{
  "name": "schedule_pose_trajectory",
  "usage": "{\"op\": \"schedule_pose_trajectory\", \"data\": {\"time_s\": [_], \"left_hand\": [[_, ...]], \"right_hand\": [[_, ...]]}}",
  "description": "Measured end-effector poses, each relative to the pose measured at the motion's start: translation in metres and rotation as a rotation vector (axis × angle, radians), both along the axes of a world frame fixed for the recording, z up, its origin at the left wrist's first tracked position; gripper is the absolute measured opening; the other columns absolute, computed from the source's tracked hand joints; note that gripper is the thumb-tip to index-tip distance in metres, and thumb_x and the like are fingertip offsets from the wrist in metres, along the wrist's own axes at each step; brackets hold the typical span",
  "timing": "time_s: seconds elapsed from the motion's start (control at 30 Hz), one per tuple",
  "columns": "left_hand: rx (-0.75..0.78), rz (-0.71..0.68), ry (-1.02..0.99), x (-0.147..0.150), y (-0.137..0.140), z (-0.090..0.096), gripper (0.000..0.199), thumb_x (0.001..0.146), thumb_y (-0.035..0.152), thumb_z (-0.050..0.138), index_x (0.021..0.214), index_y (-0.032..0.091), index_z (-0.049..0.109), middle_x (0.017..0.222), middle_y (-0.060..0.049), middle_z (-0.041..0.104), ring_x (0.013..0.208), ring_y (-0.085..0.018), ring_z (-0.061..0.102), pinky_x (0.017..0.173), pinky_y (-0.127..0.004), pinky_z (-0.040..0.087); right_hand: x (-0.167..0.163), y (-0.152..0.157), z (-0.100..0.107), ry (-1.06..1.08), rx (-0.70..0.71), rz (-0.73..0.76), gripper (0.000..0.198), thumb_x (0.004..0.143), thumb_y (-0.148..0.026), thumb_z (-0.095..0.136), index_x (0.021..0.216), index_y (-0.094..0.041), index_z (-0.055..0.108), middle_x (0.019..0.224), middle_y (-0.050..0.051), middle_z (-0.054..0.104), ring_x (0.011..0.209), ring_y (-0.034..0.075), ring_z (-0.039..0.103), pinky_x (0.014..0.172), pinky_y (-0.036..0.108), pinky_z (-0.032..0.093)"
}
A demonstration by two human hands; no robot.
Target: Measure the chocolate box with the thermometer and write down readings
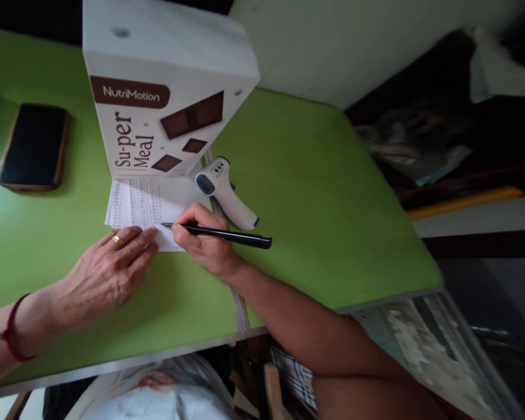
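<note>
My right hand [207,239] pinches a black pen [236,235], its tip touching a white sheet of paper [179,195] beside columns of small handwriting. Flat on the lower left part of the paper rests my left hand [114,265], fingers stretched out and holding nothing. A gold ring and a dark red wrist string are on that hand and arm. Several sheets appear stacked, and their far edge meets the foot of a white NutriMotion box [140,125] standing upright. Just beyond my right hand lies a white and blue infrared thermometer [225,192].
A smartphone [35,146] in a brown case lies at the left of the green table [315,204]. A seam runs across the tabletop near my right forearm. At the far right, beyond the table's edge, are a dim plastic bag [415,143] and a yellow strip [466,202].
</note>
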State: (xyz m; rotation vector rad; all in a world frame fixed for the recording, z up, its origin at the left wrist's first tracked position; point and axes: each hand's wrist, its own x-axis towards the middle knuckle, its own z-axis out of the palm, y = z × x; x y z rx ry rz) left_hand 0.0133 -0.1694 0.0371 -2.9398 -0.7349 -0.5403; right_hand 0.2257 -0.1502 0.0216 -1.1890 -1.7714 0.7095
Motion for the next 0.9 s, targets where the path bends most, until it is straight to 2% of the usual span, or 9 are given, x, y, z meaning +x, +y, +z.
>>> {"op": "schedule_pose_trajectory", "data": {"time_s": [0.33, 0.67, 0.9], "left_hand": [[-0.018, 0.001, 0.02, -0.0004, 0.0001, 0.0014, 0.024, 0.095, 0.009, 0.045, 0.104, 0.003, 0.066, 0.128, -0.021, 0.06, 0.106, -0.034, 0.06, 0.082, -0.045, 0.056], [-0.012, -0.003, 0.004, 0.0006, 0.0004, 0.001, 0.024, 0.094, 0.009, 0.046, 0.104, 0.002, 0.066, 0.125, -0.022, 0.061, 0.105, -0.034, 0.061, 0.082, -0.045, 0.057], [-0.003, -0.002, 0.001, -0.0001, 0.0005, 0.0004, 0.025, 0.094, 0.009, 0.045, 0.105, 0.002, 0.066, 0.125, -0.022, 0.061, 0.105, -0.034, 0.061, 0.082, -0.045, 0.056]], "right_hand": [[-0.001, 0.0006, 0.0009, 0.048, 0.071, -0.054, 0.016, 0.081, -0.022, 0.059, 0.068, -0.021, 0.05, 0.057, -0.007, 0.052, 0.051, 0.007, 0.045, 0.05, 0.021, 0.038], [-0.0011, 0.0003, 0.0023, 0.041, 0.052, -0.015, 0.017, 0.081, -0.022, 0.058, 0.067, -0.02, 0.049, 0.056, -0.008, 0.049, 0.05, 0.006, 0.043, 0.049, 0.019, 0.036], [-0.0006, -0.0002, 0.0016, 0.042, 0.058, -0.058, 0.016, 0.082, -0.024, 0.058, 0.068, -0.02, 0.051, 0.057, -0.007, 0.052, 0.051, 0.007, 0.046, 0.051, 0.02, 0.039]]}}
